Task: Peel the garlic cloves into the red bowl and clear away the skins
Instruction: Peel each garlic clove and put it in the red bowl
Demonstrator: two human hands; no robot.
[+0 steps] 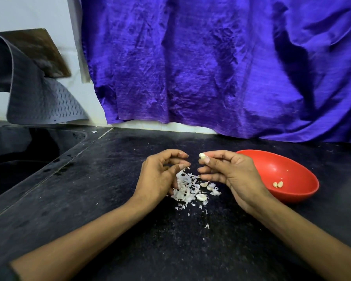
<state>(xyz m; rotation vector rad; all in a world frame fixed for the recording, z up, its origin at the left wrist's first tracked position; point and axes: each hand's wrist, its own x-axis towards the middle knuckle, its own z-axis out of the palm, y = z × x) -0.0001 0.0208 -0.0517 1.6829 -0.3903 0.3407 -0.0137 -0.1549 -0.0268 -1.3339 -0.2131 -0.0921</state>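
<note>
My right hand [229, 171] pinches a pale garlic clove [202, 156] between thumb and forefinger, just left of the red bowl [304, 191]. Two peeled cloves [278, 184] lie inside the bowl. My left hand [162, 175] hovers with curled fingers above a heap of white garlic skins [187, 189] on the black counter; I cannot make out anything held in it. A few unpeeled cloves [201, 197] lie among the skins between my two hands.
A dark sink [24, 155] is sunk into the counter at the left. A grey ribbed mat [41, 98] hangs over a board against the wall. Purple cloth [221, 67] drapes down behind the counter [130, 230]. Stray skin flakes [206, 226] lie nearer to me.
</note>
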